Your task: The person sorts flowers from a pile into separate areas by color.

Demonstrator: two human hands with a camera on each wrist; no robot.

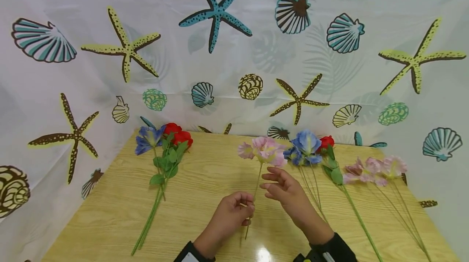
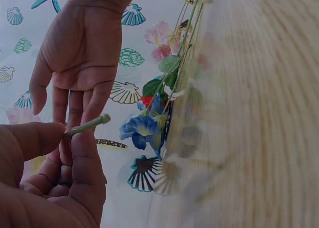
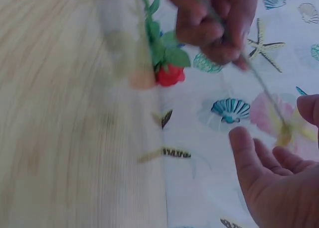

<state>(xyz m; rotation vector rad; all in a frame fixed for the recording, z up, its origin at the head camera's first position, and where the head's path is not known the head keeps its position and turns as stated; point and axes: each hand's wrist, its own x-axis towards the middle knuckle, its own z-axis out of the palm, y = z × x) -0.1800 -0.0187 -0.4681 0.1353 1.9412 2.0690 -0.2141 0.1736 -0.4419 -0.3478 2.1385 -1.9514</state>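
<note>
Pinching thin green stem [image 1: 255,191], left hand [image 1: 231,212]; ruffled pink fabric flower [image 1: 264,150]

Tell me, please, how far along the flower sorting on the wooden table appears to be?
Done, apparently: a small bunch of blue and red flowers lies at the table's left. In hand: the left hand pinches a pink flower's stem, the right hand open beside it. Left: blue flowers, a red one and pink ones lie loose at right.
</note>
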